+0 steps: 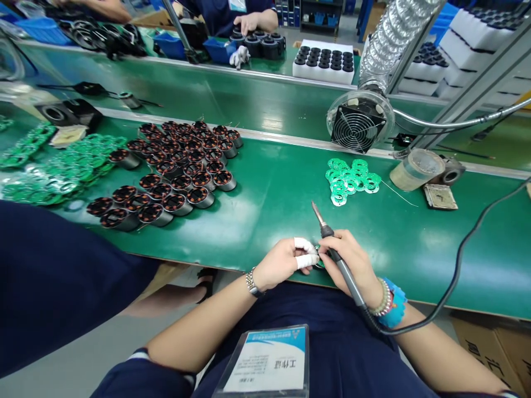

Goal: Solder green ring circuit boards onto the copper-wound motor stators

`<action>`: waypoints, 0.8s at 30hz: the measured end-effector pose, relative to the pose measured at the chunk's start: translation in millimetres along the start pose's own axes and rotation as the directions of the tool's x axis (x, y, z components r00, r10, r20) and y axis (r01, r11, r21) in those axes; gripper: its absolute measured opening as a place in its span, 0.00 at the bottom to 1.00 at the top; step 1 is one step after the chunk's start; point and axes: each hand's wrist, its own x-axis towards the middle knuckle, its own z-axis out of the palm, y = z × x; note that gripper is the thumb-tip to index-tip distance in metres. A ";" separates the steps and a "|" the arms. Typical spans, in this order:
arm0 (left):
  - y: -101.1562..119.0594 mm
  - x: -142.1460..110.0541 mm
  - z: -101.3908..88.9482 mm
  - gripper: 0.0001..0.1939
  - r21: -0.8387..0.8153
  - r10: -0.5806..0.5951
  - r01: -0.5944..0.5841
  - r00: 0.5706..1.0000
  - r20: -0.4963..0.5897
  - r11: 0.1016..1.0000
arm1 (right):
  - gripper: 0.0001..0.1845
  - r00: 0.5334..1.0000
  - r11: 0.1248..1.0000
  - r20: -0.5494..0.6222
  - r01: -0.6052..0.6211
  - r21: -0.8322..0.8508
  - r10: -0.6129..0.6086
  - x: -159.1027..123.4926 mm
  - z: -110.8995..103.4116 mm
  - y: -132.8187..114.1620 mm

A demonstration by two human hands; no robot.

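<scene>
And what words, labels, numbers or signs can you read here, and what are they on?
"工作证": on the wearer's badge; its other print is too small to read.
Cardboard box: perhaps "汇"; the rest is unclear.
Co-worker's badge: too blurred to read.

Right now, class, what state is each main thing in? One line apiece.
Left hand, pinching a green piece
Right hand, holding a soldering iron
Soldering iron, tip clear of the green piece
Green piece, mostly hidden
Green boards, heaped, overlapping
Metal-cased coils, standing grouped
Fan, spinning unclear
</scene>
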 end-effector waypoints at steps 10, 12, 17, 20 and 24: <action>-7.4 -1.9 -3.5 0.09 -0.054 -0.013 0.012 0.999 -0.033 0.998 | 0.12 0.996 0.999 -0.083 -0.035 0.003 0.035 -12.7 -11.5 -9.6; -6.8 -0.6 -3.7 0.09 -0.042 -0.033 0.031 0.998 -0.047 0.999 | 0.13 0.997 0.999 -0.074 -0.030 0.026 0.032 -15.6 -24.1 -13.3; -6.1 0.2 -4.6 0.10 -0.047 -0.063 0.060 0.996 -0.059 0.997 | 0.16 0.999 0.998 -0.044 -0.010 0.062 0.013 -24.2 -44.9 -19.4; -6.6 -0.7 -5.7 0.10 -0.061 -0.047 0.044 0.998 -0.045 0.997 | 0.15 0.999 0.992 -0.001 -0.050 0.115 0.050 -27.6 -46.8 -21.2; -6.2 -1.1 -6.3 0.10 -0.064 -0.045 0.042 0.998 -0.041 0.997 | 0.14 0.997 0.987 0.033 -0.080 0.139 0.077 -29.4 -44.7 -21.5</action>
